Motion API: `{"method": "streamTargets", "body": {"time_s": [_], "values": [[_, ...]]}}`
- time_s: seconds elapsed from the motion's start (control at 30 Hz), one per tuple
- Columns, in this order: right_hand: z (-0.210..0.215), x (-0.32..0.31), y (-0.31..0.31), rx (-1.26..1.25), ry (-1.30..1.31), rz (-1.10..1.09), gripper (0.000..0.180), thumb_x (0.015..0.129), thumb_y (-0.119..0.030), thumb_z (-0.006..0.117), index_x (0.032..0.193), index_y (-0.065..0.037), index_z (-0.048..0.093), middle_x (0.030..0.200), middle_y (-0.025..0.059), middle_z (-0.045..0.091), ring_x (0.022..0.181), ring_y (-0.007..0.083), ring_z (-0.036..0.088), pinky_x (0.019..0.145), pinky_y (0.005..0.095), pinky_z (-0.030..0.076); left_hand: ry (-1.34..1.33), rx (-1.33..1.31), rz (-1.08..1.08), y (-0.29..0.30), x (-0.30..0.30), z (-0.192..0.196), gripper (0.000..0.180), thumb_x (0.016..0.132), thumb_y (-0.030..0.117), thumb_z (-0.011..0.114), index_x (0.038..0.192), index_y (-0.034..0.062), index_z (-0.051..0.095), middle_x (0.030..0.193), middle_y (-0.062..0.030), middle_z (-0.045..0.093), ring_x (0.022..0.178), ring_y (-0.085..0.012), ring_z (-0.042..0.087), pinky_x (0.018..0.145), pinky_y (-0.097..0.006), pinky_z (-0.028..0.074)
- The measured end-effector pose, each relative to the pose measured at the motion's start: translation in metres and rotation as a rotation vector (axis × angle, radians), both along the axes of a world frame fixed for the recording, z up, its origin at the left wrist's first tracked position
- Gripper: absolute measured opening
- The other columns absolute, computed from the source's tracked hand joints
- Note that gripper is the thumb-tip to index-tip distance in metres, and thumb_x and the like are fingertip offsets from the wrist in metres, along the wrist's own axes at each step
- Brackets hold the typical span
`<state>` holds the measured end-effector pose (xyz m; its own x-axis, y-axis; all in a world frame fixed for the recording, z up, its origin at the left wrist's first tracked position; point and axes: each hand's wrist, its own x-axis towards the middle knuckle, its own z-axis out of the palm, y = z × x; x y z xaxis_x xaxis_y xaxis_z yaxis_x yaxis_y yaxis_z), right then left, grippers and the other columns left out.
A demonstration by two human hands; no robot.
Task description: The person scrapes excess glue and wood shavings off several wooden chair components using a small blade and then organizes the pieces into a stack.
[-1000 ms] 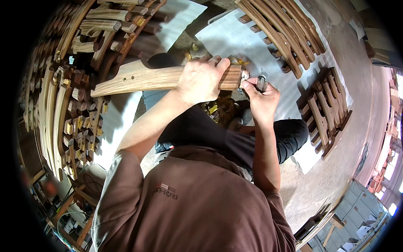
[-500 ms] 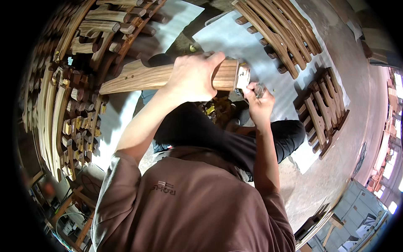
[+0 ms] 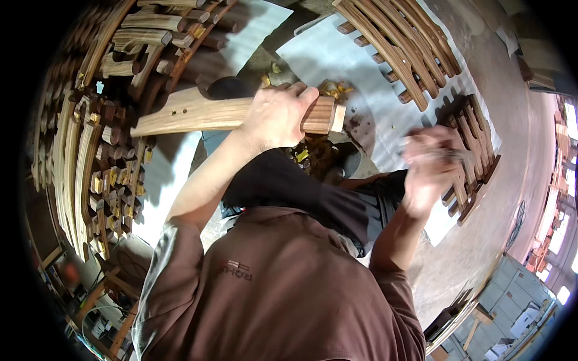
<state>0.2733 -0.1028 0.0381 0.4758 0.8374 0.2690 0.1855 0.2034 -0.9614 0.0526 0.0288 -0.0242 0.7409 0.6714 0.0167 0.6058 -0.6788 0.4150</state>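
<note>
My left hand is closed over the top of a thick wooden furniture part near its right end. The part has striped grain, small dark holes and a curved notch, and lies roughly level above my lap. A pale tenon sticks out of its right end. Away to the right, my right hand is smeared by motion. A greyish object shows in it, too blurred to name; it does not touch the wooden part.
Stacked wooden parts fill the left side. Slatted wooden pieces lie on a white sheet at the far right, with more slats nearer. Yellowish scraps lie on the floor ahead. A grey cabinet stands lower right.
My right hand has swung away from the wooden part's end to the right. The wooden part has shifted slightly left in my left hand, and its tenon now shows uncovered.
</note>
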Motion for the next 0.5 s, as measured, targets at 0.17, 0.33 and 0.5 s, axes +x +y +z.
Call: {"method": "streamTargets", "body": {"time_s": [0.17, 0.33, 0.5], "values": [[-0.099, 0.014, -0.015, -0.489, -0.711, 0.269, 0.016, 0.079, -0.009, 0.073, 0.093, -0.005, 0.067, 0.084, 0.0113, 0.068, 0.058, 0.0224, 0.06, 0.057, 0.0343, 0.049, -0.109, 0.258, 0.113, 0.0, -0.004, 0.005, 0.06, 0.06, 0.025, 0.083, 0.11, 0.0091, 0.055, 0.1, -0.0114, 0.06, 0.092, -0.0285, 0.064, 0.078, -0.04, 0.052], [-0.098, -0.026, 0.016, -0.359, 0.409, 0.216, 0.024, 0.094, -0.021, 0.064, 0.104, 0.001, 0.065, 0.077, -0.0003, 0.057, 0.059, 0.0064, 0.047, 0.046, 0.0219, 0.033, -0.136, 0.434, 0.157, -0.028, -0.005, -0.003, 0.066, 0.053, 0.027, 0.086, 0.109, 0.008, 0.057, 0.099, -0.0092, 0.06, 0.088, -0.0279, 0.062, 0.076, -0.04, 0.05], [-0.101, -0.052, 0.03, -0.338, 0.42, 0.167, 0.025, 0.094, -0.022, 0.065, 0.103, 0.001, 0.062, 0.074, 0.0003, 0.057, 0.056, 0.0072, 0.048, 0.046, 0.021, 0.034, -0.333, 0.178, 0.022, -0.029, -0.033, 0.006, 0.094, 0.053, 0.032, 0.089, 0.134, 0.0065, 0.049, 0.124, -0.0155, 0.053, 0.113, -0.0336, 0.054, 0.095, -0.045, 0.046]]}}
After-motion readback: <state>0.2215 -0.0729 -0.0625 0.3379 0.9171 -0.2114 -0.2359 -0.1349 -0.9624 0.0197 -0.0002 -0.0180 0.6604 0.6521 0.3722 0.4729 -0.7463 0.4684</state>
